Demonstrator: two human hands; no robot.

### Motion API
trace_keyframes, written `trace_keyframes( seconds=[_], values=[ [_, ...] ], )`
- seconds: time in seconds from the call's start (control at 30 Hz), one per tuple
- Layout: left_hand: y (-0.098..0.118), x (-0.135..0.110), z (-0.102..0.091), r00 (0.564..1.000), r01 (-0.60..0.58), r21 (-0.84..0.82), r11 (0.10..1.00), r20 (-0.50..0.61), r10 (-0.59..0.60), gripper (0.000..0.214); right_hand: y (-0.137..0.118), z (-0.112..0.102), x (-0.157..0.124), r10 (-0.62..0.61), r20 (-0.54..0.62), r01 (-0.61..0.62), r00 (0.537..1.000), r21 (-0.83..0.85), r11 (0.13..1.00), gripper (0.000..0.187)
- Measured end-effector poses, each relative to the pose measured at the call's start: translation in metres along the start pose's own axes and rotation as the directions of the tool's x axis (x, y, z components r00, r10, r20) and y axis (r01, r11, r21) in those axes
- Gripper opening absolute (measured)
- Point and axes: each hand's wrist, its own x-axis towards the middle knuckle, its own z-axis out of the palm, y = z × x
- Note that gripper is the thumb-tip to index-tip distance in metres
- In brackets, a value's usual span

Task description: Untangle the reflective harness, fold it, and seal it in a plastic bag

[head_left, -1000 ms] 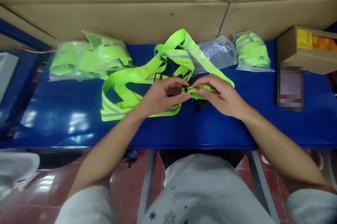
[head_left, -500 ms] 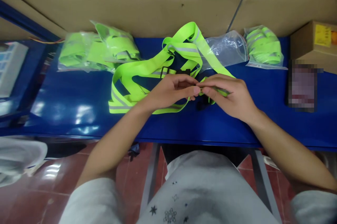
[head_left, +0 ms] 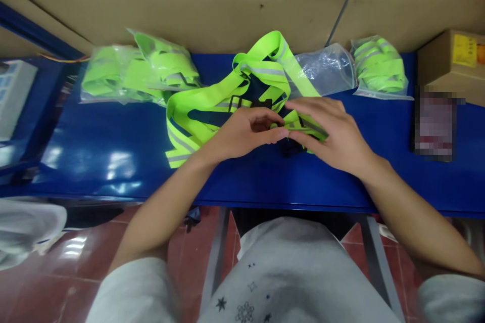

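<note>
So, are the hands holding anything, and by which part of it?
Yes, the yellow-green strap: the left hand pinches a narrow part close to the right hand, whose own grip cannot be told.

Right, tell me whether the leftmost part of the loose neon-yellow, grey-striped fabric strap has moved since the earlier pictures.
Yes, the strap's leftmost part has shifted right, judged against the clear plastic bags of yellow straps.

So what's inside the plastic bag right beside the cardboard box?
Through that plastic bag you can see bright yellow-green strapping with grey stripes, bundled up. Its outer layers cover the middle, so what's in there can't be seen.
</note>
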Motion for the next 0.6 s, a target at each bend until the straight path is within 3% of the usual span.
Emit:
trace_keyframes(
  seconds=[0.1,0.2,0.33,0.43,0.5,0.6],
  values=[
    [0.001,-0.001,0.002,1.000,0.008,0.038,0.999,-0.031,-0.007,0.047,-0.004,0.005,-0.002,-0.065,0.010,0.066,0.998,-0.106,0.992,0.021],
    [0.005,-0.002,0.000,0.998,0.039,0.075,0.996,-0.055,-0.035,0.047,0.006,0.001,-0.003,-0.043,-0.037,0.030,0.998,-0.300,0.954,0.027],
    [0.011,-0.005,-0.006,0.990,0.039,0.154,0.987,-0.137,-0.017,0.046,0.031,-0.014,-0.003,0.160,-0.155,-0.217,0.975,-0.490,0.844,0.027],
    [0.013,-0.006,-0.009,0.982,0.025,0.251,0.968,-0.190,0.023,0.043,0.043,-0.020,-0.004,0.326,-0.157,-0.359,0.932,-0.520,0.775,0.024],
    [0.013,-0.007,-0.008,0.981,0.012,0.295,0.956,-0.190,0.047,0.042,0.039,-0.018,-0.005,0.264,-0.094,-0.276,0.960,-0.479,0.833,0.026],
    [0.013,-0.007,-0.004,0.980,-0.022,0.326,0.945,-0.179,0.085,0.040,0.018,-0.007,-0.004,0.007,-0.004,-0.008,1.000,-0.332,0.943,0.044]
  ],
)
